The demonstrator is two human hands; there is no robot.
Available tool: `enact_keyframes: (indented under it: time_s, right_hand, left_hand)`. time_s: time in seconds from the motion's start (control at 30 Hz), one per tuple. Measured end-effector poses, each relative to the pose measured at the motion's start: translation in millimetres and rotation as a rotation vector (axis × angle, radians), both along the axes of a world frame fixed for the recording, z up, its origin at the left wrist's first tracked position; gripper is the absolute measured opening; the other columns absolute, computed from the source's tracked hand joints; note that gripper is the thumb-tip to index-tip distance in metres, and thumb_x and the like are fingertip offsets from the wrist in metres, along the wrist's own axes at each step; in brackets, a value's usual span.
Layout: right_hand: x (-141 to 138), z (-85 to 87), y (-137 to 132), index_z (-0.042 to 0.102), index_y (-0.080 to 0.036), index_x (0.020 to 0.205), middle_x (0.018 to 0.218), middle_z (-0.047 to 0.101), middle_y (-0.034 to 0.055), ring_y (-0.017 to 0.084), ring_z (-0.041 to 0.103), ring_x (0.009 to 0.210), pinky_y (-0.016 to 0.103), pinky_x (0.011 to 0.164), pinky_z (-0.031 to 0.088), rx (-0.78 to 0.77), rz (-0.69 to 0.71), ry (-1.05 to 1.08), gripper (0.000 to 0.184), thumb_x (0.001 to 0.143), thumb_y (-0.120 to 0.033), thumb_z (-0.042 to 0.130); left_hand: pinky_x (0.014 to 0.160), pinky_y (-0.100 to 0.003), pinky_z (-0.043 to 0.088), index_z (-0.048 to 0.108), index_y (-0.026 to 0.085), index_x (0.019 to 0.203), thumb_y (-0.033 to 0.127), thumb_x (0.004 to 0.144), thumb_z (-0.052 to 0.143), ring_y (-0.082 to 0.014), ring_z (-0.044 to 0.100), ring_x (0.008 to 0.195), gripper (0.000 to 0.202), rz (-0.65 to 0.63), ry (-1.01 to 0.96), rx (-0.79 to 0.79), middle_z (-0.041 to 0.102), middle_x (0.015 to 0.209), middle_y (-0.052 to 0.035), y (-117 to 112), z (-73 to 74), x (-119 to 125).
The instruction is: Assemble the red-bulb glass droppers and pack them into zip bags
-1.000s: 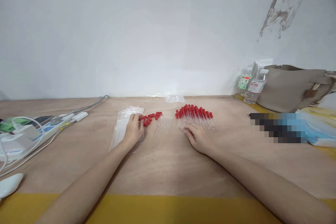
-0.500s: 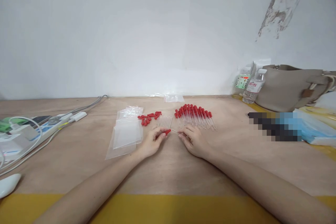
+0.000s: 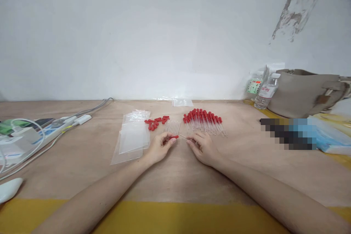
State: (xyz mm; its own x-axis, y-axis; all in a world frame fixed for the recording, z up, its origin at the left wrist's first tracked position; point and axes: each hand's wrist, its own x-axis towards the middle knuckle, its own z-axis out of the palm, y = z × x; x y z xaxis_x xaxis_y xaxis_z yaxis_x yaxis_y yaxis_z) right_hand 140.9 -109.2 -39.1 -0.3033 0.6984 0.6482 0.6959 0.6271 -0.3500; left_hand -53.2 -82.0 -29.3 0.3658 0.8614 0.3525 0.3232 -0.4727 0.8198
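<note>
My left hand (image 3: 161, 147) pinches a red rubber dropper bulb (image 3: 174, 137), whose end points right. Facing it, my right hand (image 3: 201, 147) holds a thin clear dropper tube (image 3: 182, 136) between thumb and fingers. A small gap shows between the tube's tip and the bulb. Just beyond my hands lies a row of bare clear tubes (image 3: 172, 127). Several loose red bulbs (image 3: 153, 126) are scattered to their left. On the right, a fanned heap of droppers (image 3: 204, 119) has red bulbs fitted on clear tubes.
Clear plastic bags (image 3: 131, 139) lie stacked left of the bulbs. A power strip (image 3: 52, 131) with chargers and cables runs along the far left, near a white mouse (image 3: 10, 189). Water bottles (image 3: 267, 91), a grey handbag (image 3: 298, 93) and a blue package (image 3: 329, 137) occupy the right.
The red bulb in my left hand has turned slightly, and the tube in my right hand tilts a little differently. Both hands stay in nearly the same place; the view has shifted slightly.
</note>
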Motion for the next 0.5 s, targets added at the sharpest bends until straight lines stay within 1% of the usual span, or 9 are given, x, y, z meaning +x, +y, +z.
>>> enact_keyframes:
  time_s: [0.17, 0.33, 0.4, 0.5]
  right_hand:
    - [-1.8, -0.7, -2.3, 0.058, -0.019, 0.09, 0.075, 0.058, 0.0027, 0.012, 0.05, 0.066, 0.029, 0.067, 0.032, -0.012, 0.044, -0.01, 0.018, 0.084, -0.026, 0.043]
    - [-3.2, 1.0, -4.7, 0.058, -0.018, 0.083, 0.068, 0.057, 0.0013, 0.013, 0.049, 0.065, 0.028, 0.067, 0.033, -0.028, 0.101, 0.01, 0.016, 0.083, -0.027, 0.044]
    - [-2.7, 0.9, -4.6, 0.058, -0.018, 0.081, 0.066, 0.056, 0.0005, 0.012, 0.049, 0.064, 0.028, 0.067, 0.032, -0.04, 0.13, -0.008, 0.017, 0.084, -0.026, 0.044]
    - [-0.2, -0.2, -2.2, 0.058, -0.018, 0.083, 0.066, 0.057, 0.0002, 0.012, 0.049, 0.065, 0.028, 0.068, 0.03, -0.052, 0.168, -0.048, 0.017, 0.084, -0.026, 0.043]
  left_hand:
    - [0.065, -0.026, 0.045, 0.057, 0.013, 0.085, 0.034, 0.076, 0.055, -0.0139, 0.056, 0.069, 0.023, -0.052, -0.089, -0.079, 0.061, 0.076, -0.0039, -0.8, -1.7, 2.2]
    - [0.055, -0.022, 0.04, 0.057, 0.013, 0.078, 0.035, 0.074, 0.056, -0.0099, 0.049, 0.056, 0.022, -0.064, -0.098, -0.081, 0.056, 0.065, 0.0, -4.1, 1.6, 3.2]
    - [0.053, -0.021, 0.039, 0.058, 0.013, 0.076, 0.035, 0.074, 0.056, -0.0097, 0.048, 0.056, 0.023, -0.055, -0.081, -0.071, 0.056, 0.065, 0.0003, -4.2, 2.0, 2.1]
    - [0.057, -0.022, 0.04, 0.059, 0.013, 0.079, 0.035, 0.074, 0.055, -0.0111, 0.051, 0.06, 0.022, -0.074, -0.053, -0.057, 0.059, 0.069, -0.0006, -3.2, 1.1, -1.0]
